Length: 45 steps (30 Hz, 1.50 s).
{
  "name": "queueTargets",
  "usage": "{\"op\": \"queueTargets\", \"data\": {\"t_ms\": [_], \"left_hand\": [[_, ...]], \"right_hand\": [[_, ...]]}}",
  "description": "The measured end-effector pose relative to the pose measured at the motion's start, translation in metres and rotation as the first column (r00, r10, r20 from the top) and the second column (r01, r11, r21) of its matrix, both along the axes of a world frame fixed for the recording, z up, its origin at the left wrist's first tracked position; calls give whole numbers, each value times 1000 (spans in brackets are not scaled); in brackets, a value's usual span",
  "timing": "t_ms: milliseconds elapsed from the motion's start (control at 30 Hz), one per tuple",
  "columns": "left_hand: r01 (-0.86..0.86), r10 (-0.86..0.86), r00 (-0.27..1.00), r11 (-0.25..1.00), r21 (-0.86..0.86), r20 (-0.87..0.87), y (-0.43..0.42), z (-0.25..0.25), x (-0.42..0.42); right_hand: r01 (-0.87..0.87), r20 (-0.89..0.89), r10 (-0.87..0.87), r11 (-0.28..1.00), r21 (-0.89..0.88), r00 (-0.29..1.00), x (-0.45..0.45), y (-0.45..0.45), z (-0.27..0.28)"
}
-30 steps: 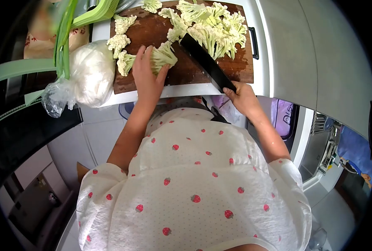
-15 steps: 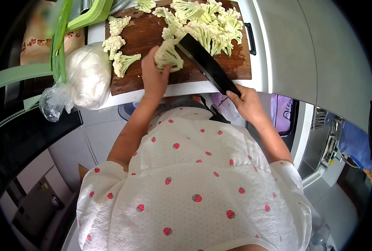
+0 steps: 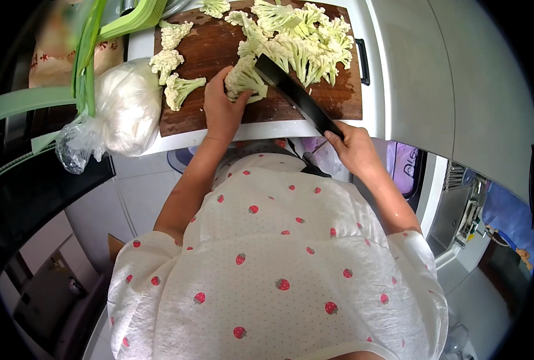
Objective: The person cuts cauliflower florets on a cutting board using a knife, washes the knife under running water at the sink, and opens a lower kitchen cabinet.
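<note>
In the head view, my left hand (image 3: 222, 111) is closed around a cauliflower floret (image 3: 244, 79), thumb on its near side, above the front part of a dark wooden cutting board (image 3: 216, 51). My right hand (image 3: 356, 147) grips a black kitchen knife (image 3: 297, 98) at its near end, by the counter's front edge. The blade slants up and left, its far end beside the floret; whether it touches the floret I cannot tell. A pile of cut cauliflower (image 3: 303, 45) lies at the back right of the board. Several other florets (image 3: 181, 90) line its left side.
Left of the board sits a knotted clear plastic bag (image 3: 126, 108) with something white inside. Long green stalks (image 3: 85, 66) and a green plastic basket (image 3: 136, 21) stand at the back left. A black handle (image 3: 362, 62) borders the board's right side.
The knife's far end has come slightly down and its blade is turned a little. The floret and my left hand have hardly moved; the whole view has shifted slightly.
</note>
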<state>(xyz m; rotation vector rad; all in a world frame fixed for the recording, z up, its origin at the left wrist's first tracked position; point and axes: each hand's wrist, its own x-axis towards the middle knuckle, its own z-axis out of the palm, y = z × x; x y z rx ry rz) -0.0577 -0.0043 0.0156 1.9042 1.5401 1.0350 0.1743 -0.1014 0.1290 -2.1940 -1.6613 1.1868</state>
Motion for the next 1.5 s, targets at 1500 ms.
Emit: {"op": "queueTargets", "data": {"t_ms": [1500], "left_hand": [[81,-94,960,995,59,263,5,-9,-16]], "right_hand": [[11,-37,-15,994,-110,999,5,11,-30]]}}
